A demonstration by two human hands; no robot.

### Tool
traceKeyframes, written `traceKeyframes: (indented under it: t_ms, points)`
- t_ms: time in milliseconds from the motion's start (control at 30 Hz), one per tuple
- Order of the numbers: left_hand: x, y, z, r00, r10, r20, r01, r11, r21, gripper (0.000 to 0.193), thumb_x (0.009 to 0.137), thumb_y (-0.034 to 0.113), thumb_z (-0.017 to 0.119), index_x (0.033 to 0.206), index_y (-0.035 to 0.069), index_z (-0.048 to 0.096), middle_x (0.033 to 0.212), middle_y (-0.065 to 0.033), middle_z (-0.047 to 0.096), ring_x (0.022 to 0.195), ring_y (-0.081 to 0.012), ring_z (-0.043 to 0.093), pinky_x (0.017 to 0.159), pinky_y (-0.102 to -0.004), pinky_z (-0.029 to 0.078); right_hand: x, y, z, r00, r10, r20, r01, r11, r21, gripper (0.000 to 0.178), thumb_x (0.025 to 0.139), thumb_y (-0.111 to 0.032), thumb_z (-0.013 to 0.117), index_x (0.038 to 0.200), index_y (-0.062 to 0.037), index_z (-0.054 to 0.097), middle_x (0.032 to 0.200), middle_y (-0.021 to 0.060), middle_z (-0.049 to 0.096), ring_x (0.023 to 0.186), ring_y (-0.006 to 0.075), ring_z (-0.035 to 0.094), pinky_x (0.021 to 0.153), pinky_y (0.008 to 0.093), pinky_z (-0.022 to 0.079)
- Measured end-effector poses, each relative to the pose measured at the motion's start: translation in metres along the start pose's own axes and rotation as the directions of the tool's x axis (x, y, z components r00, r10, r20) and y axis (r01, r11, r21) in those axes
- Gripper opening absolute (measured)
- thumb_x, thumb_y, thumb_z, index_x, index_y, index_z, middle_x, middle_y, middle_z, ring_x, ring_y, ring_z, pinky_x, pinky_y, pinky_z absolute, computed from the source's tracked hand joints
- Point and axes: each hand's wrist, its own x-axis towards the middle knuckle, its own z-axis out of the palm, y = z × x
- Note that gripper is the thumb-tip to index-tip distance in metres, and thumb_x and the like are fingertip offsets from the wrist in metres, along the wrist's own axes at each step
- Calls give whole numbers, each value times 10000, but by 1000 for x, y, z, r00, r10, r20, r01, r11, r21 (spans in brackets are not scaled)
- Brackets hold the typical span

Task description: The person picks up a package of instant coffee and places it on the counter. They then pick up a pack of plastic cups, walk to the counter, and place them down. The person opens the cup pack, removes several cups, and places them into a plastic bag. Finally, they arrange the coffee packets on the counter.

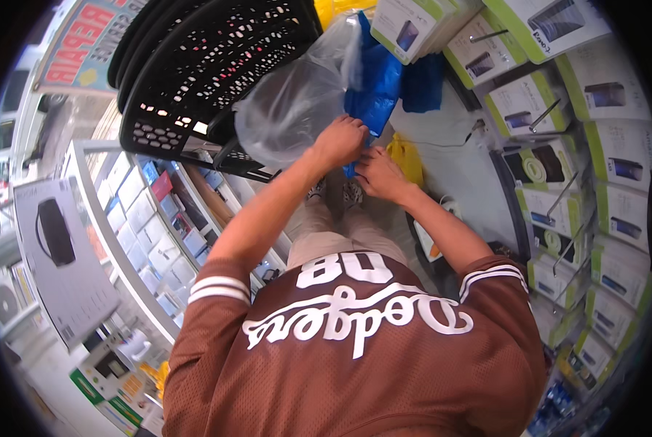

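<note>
My left hand (342, 140) and my right hand (382, 173) are close together in front of my legs. The fingers of both are closed on the lower end of a blue plastic bag (375, 80), which hangs from above and looks gathered where I grip it. Just left of my left hand, a large clear plastic bag (286, 109) puffs out. A yellow plastic bag (407, 162) hangs behind my right hand. My fingers hide the part of the blue bag between them.
Black perforated plastic racks or chairs (195, 80) are stacked at upper left. A glass showcase (147, 233) with many small boxes stands left, beside a grey speaker box (64, 255). Packaged accessories (522, 113) hang on metal hooks along the right. A thin cable (442, 144) crosses a grey surface.
</note>
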Motion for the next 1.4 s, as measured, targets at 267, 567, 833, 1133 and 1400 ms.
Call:
traceKeyframes:
  t_ms: [267, 567, 833, 1133, 1400]
  points:
    - [19, -77, 14, 889, 82, 450, -202, 953, 226, 544, 960, 578, 635, 1035, 68, 807, 1019, -139, 786, 1140, -294, 697, 1223, -510, 307, -1, -20, -12, 906, 411, 105, -424, 864, 271, 410, 1009, -387, 631, 1078, 1, 746, 1068, 221, 735, 1028, 420, 673, 978, 484, 511]
    - [0, -93, -5, 907, 168, 386, -229, 966, 118, 515, 891, 574, 743, 889, 63, 806, 846, -151, 765, 923, -321, 733, 1047, -434, 436, 111, 39, 25, 683, 729, 36, -521, 452, 724, 320, 1009, -148, 584, 1247, 15, 723, 1193, 237, 746, 1135, 388, 705, 977, 431, 537]
    - [-11, -118, -3, 949, 116, 292, -135, 990, 44, 514, 846, 548, 792, 962, 47, 773, 782, -150, 752, 838, -339, 735, 989, -418, 465, 155, 173, 82, 405, 914, 7, -800, 351, 487, 700, 923, -394, 748, 1449, 37, 582, 1450, 290, 613, 1344, 369, 611, 1085, 405, 490]
    - [-10, -95, -13, 941, 67, 332, -72, 997, 1, 538, 829, 555, 810, 1002, 47, 770, 808, -149, 766, 910, -338, 740, 1009, -446, 501, 141, 177, 135, 428, 882, 198, -854, 323, 407, 1033, 815, -661, 785, 1477, 90, 525, 1497, 306, 569, 1394, 407, 565, 1155, 429, 457]
    - [-9, -89, 7, 982, -122, 143, 150, 968, -203, 858, 858, 522, 809, 1482, 33, 479, 1195, -227, 729, 1097, -447, 699, 1033, -499, 513, 154, 93, 8, 259, 890, 374, -518, -198, 832, 720, 931, -586, 685, 1345, 3, 660, 1128, 109, 735, 1010, 224, 708, 922, 384, 544]
